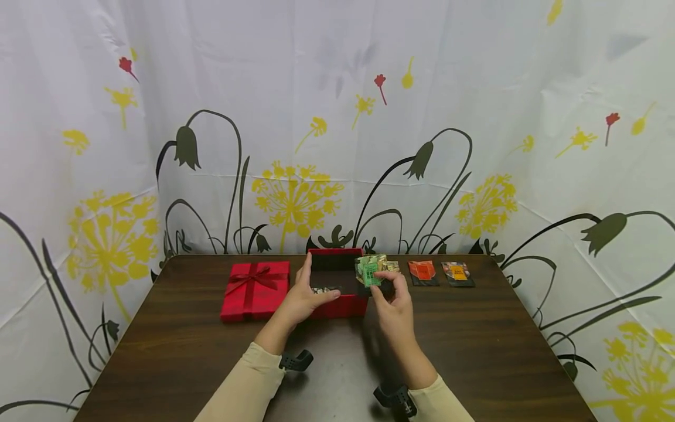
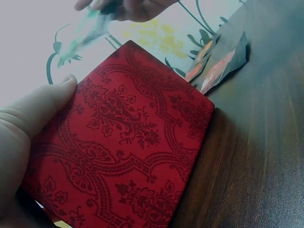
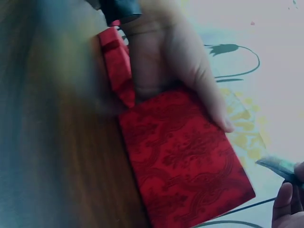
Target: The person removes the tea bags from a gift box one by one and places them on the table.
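Observation:
A red patterned gift box point(image 1: 337, 306) stands without a lid on the table, its dark inside visible in the head view. My left hand point(image 1: 303, 299) holds its left side, with the thumb over the front rim point(image 2: 71, 83). A patterned packet point(image 1: 320, 290) shows partly inside, beside that thumb. My right hand point(image 1: 395, 308) pinches a green and black sachet point(image 1: 371, 271) above the box's right end. In the left wrist view this sachet is blurred.
The red lid point(image 1: 255, 293) with a ribbon bow lies left of the box. To the right lie an orange-red sachet point(image 1: 423, 272) and a yellow-orange sachet point(image 1: 458, 274). Another sachet point(image 1: 393, 266) is partly hidden behind the right hand. A flowered curtain point(image 1: 337, 117) hangs behind the table.

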The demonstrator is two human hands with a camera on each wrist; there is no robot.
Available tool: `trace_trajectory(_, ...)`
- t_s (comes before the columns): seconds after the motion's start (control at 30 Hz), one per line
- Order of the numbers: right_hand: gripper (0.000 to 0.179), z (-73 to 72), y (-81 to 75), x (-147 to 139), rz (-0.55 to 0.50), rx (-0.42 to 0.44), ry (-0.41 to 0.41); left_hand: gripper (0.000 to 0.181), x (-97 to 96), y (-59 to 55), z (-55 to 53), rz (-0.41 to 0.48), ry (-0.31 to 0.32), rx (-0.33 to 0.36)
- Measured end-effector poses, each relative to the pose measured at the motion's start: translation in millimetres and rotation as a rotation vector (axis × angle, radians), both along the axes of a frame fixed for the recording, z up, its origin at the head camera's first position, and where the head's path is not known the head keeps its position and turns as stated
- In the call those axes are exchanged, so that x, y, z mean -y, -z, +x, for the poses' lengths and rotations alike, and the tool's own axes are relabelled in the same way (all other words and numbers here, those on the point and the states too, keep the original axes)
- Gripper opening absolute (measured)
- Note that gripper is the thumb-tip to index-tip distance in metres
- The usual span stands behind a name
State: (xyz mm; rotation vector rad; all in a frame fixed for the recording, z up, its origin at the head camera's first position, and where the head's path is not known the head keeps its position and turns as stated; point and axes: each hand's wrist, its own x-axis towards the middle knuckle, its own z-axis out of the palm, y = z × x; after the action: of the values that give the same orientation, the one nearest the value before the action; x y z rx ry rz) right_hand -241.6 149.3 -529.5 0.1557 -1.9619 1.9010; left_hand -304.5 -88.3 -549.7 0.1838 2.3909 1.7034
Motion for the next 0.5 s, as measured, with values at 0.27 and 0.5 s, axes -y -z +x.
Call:
trace_trajectory(0.27,0.028,14.8,15.4,-21,-0.031,0.082,0.004,0.135,0.1,-2.2,1.1,-0.006,0.004,-0.001)
trace_trajectory(0.5,0.028,28.9,35.6,-54,-0.012,0.140,0.067,0.134,-0.1,-0.9,2.5,0.000,0.002,0.012)
